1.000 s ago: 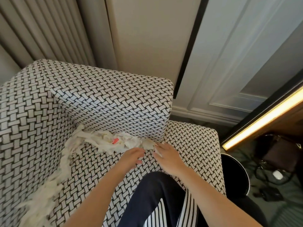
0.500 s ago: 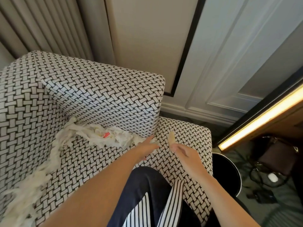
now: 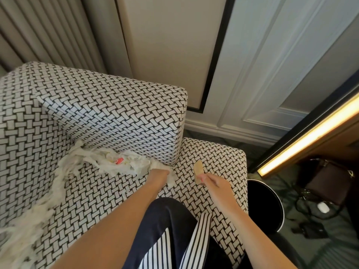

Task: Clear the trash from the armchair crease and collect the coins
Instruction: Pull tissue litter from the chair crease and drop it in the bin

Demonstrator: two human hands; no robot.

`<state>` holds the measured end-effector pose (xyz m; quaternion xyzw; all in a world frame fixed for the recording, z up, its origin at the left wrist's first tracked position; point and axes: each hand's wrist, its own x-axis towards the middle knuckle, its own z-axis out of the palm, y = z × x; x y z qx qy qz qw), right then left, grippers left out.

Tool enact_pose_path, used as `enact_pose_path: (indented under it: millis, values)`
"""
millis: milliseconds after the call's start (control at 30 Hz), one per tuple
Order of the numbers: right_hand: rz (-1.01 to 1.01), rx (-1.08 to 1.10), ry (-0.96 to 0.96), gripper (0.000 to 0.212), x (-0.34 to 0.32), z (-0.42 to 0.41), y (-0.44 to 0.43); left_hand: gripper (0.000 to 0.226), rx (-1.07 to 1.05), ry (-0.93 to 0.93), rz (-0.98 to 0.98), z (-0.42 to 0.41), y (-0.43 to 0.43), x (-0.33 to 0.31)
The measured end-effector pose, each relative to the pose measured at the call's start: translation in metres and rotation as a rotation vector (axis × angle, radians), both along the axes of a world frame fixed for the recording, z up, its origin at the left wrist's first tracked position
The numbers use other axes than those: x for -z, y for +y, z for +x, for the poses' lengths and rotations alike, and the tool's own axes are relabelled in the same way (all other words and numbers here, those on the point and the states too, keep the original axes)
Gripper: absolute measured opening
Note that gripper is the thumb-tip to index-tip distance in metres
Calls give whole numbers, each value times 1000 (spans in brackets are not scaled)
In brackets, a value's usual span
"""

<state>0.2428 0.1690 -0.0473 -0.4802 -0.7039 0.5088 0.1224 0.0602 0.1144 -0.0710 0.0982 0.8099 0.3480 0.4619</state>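
Trash scrap (image 3: 199, 167), centre-right, pinched by right hand (image 3: 215, 181); left hand (image 3: 158, 173) in shreds (image 3: 124, 164), grip hidden; might scoop unseen coins into bin (image 3: 262, 202).

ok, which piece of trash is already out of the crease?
The flat tan scrap, pinched in the right hand. The white shredded paper and small red scrap lie along the armchair crease.

Matt cloth armchair (image 3: 108, 117) (shredded paper trash (image 3: 108, 162))
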Motion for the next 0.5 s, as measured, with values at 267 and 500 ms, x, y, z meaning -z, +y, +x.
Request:
enact_pose_path:
  millis: [267,500]
  values:
    - [-4,-1,15,22,3,-11,-14,32,-41,65,137,-11,-29,-18]
    - [-11,113,129,19,-8,0,-22,17,33,-34,271,5,-31,-55]
